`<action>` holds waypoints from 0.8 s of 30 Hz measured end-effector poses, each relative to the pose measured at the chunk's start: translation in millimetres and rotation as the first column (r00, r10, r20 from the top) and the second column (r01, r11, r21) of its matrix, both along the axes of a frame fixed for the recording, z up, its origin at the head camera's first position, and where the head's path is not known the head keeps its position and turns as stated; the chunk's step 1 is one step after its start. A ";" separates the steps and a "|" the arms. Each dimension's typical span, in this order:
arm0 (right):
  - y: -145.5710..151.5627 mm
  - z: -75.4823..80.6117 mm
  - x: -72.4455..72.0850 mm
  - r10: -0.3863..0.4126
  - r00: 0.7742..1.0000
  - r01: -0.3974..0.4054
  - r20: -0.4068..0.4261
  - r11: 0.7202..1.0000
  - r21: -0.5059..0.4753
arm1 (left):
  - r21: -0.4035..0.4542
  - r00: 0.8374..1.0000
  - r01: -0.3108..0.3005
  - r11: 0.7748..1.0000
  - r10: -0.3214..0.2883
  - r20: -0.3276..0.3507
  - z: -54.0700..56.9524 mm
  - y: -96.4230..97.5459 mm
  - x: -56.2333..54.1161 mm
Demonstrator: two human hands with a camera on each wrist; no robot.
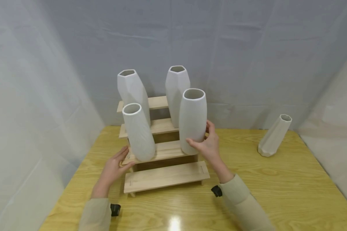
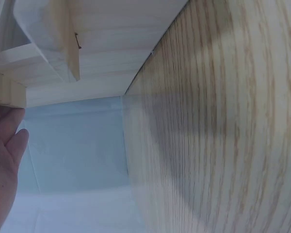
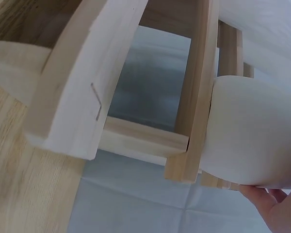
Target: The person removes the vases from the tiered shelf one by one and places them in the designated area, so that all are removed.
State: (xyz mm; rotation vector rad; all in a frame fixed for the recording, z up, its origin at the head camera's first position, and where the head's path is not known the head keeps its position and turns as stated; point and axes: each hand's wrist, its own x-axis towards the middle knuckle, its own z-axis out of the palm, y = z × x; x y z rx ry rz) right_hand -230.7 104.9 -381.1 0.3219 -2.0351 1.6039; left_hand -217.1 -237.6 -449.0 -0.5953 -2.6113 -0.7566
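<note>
My right hand (image 1: 209, 146) holds a tall smooth white vase (image 1: 193, 120) low on its right side, thumb across the front and fingers behind. The vase is upright on the right part of the wooden tiered stand's (image 1: 166, 177) second step from the front. In the right wrist view, fingertips press the vase's wall (image 3: 254, 131) close to its base. My left hand (image 1: 112, 168) touches the left end of that same step, its fingers fairly straight. A textured white vase (image 1: 140, 136) stands just beside it. The left wrist view shows the fingertips (image 2: 18, 141) against the step's end.
Two faceted white vases, one on the left (image 1: 133, 91) and one on the right (image 1: 176, 93), stand higher on the stand. A slimmer ribbed white vase (image 1: 274, 136) is on the wooden table (image 1: 248, 179) to the right. Pale sheeting (image 1: 248, 64) hangs behind and at both sides.
</note>
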 end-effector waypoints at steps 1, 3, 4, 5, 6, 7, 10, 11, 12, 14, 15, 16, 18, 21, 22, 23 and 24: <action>1.3 -0.2 0.0 -0.004 1.000 0.004 0.000 1.000 0.001 | 0.001 1.000 -0.002 1.000 0.002 0.004 0.2 0.0 0.2; 3.9 -0.5 -0.5 -0.013 1.000 0.013 -0.003 1.000 0.002 | 0.002 1.000 -0.005 1.000 0.005 0.011 0.7 -0.1 0.5; 5.1 -0.6 -0.9 -0.016 1.000 0.016 -0.004 1.000 0.002 | 0.001 1.000 -0.006 1.000 0.006 0.011 1.1 -0.3 0.6; 6.3 -0.6 -1.1 -0.021 1.000 0.021 -0.005 1.000 0.002 | 0.001 1.000 -0.005 1.000 0.005 0.011 1.5 -0.5 0.8; 7.6 -0.6 -1.4 -0.024 1.000 0.024 -0.006 1.000 0.001 | 0.002 1.000 -0.006 1.000 0.006 0.011 1.8 -0.6 1.0; 8.9 -0.7 -1.8 -0.026 1.000 0.026 -0.010 1.000 -0.002 | 0.002 1.000 -0.006 1.000 0.006 0.007 2.3 -0.7 1.1; 13.2 -0.6 -2.2 -0.040 0.999 0.040 -0.012 0.999 -0.010 | -0.003 1.000 -0.001 1.000 0.001 -0.008 2.3 -0.9 1.5; 14.8 -0.5 -2.0 -0.046 0.999 0.046 -0.013 0.999 -0.012 | -0.004 1.000 0.001 1.000 -0.001 -0.013 2.2 -0.8 1.7; 16.5 -0.5 -1.9 -0.053 0.998 0.053 -0.015 0.998 -0.014 | -0.007 1.000 0.003 1.000 -0.003 -0.019 2.0 -0.8 1.8; 20.2 -0.2 -1.4 -0.065 0.998 0.065 -0.017 0.998 -0.016 | -0.009 1.000 0.005 1.000 -0.006 -0.029 2.0 -0.6 2.0; 22.1 0.0 -1.1 -0.072 0.997 0.072 -0.020 0.997 -0.017 | -0.010 0.999 0.006 1.000 -0.006 -0.033 2.1 -0.5 2.0; 24.1 0.2 -1.0 -0.081 0.996 0.080 -0.025 0.997 -0.015 | -0.008 0.999 0.005 1.000 -0.006 -0.034 2.5 -0.4 2.1; 28.2 0.3 -1.2 -0.090 0.996 0.089 -0.021 0.996 -0.021 | -0.004 0.999 0.004 1.000 -0.004 -0.032 2.8 -0.6 2.1; 34.5 1.5 -0.3 -0.104 0.995 0.104 -0.005 0.994 -0.022 | -0.001 1.000 0.001 1.000 -0.001 -0.031 3.6 -1.0 2.2; 36.6 2.4 0.4 -0.109 0.994 0.109 0.005 0.994 -0.023 | 0.000 1.000 0.001 1.000 -0.001 -0.030 3.7 -1.2 2.3; 38.4 3.6 1.3 -0.115 0.993 0.115 0.017 0.993 -0.023 | -0.001 1.000 0.002 1.000 -0.002 -0.031 3.5 -1.5 2.3; 39.7 5.5 2.9 -0.121 0.992 0.122 0.024 0.992 -0.021 | -0.001 0.999 0.003 1.000 -0.003 -0.032 3.4 -1.7 2.3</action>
